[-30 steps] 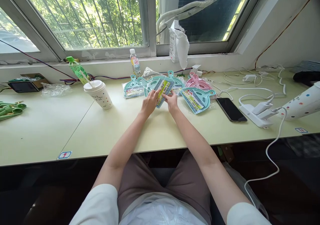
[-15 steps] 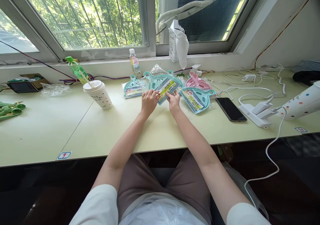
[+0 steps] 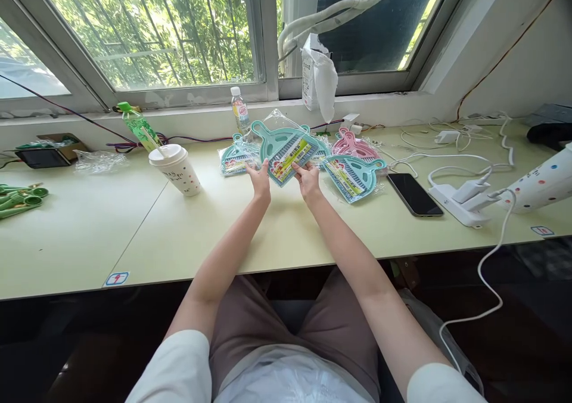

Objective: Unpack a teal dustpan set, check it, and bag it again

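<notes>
Both my hands hold up a teal mini dustpan set (image 3: 286,146) in a clear plastic bag with a yellow label, tilted above the desk. My left hand (image 3: 259,179) grips its lower left edge and my right hand (image 3: 307,179) its lower right edge. Behind it on the desk lie another teal set (image 3: 232,160) at the left, a teal set (image 3: 353,176) at the right and a pink set (image 3: 353,145) at the back.
A white lidded cup (image 3: 176,168) stands left of my hands. A phone (image 3: 414,194) and a power strip with chargers and cables (image 3: 465,203) lie to the right. A bottle (image 3: 240,112) stands by the window sill. Green plastic items (image 3: 20,197) lie at the far left.
The packaged teal dustpan set has been lifted off the desk and tilted up toward me, with both hands shifting to its lower edge.
</notes>
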The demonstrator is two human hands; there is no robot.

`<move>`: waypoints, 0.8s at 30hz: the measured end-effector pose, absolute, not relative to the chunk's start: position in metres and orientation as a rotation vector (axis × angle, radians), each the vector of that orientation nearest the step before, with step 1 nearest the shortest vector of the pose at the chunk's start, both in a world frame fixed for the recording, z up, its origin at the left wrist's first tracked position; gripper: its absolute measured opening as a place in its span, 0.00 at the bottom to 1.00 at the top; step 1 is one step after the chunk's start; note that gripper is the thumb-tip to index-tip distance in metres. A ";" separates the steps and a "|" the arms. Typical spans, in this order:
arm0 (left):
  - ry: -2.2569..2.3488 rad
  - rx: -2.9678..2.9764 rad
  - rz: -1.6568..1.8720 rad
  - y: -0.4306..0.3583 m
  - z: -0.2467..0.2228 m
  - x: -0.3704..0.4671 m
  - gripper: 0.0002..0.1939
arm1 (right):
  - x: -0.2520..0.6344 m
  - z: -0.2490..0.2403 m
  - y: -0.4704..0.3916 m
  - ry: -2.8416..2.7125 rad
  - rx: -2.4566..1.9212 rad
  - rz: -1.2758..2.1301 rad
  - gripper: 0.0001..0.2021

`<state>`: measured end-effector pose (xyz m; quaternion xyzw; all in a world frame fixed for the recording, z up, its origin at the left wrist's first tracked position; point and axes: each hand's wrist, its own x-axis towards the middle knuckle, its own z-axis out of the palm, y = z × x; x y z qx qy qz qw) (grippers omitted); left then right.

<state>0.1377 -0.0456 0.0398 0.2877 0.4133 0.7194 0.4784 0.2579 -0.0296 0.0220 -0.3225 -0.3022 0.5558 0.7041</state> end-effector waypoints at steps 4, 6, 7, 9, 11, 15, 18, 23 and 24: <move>0.849 0.667 1.626 -0.048 0.039 0.146 0.27 | 0.254 0.021 -0.031 -0.670 -0.715 1.238 0.13; 0.814 0.685 1.612 -0.048 0.036 0.150 0.22 | 0.255 0.020 -0.030 -0.671 -0.717 1.221 0.13; 0.803 0.702 1.599 -0.049 0.035 0.153 0.22 | 0.257 0.020 -0.029 -0.674 -0.718 1.211 0.13; 0.791 0.752 1.540 -0.051 0.031 0.157 0.22 | 0.262 0.020 -0.027 -0.677 -0.726 1.178 0.14; 0.789 0.795 1.427 -0.053 0.028 0.161 0.24 | 0.267 0.020 -0.025 -0.673 -0.735 1.144 0.15; 0.815 0.808 1.191 -0.057 0.024 0.167 0.27 | 0.274 0.019 -0.023 -0.646 -0.734 1.121 0.17; 0.806 0.804 1.152 -0.057 0.025 0.167 0.24 | 0.275 0.019 -0.023 -0.609 -0.733 1.136 0.18; 0.740 0.794 1.373 -0.049 0.027 0.156 0.20 | 0.267 0.022 -0.028 -0.616 -0.710 1.184 0.19; 0.735 0.785 1.413 -0.047 0.027 0.153 0.21 | 0.264 0.022 -0.029 -0.626 -0.711 1.194 0.19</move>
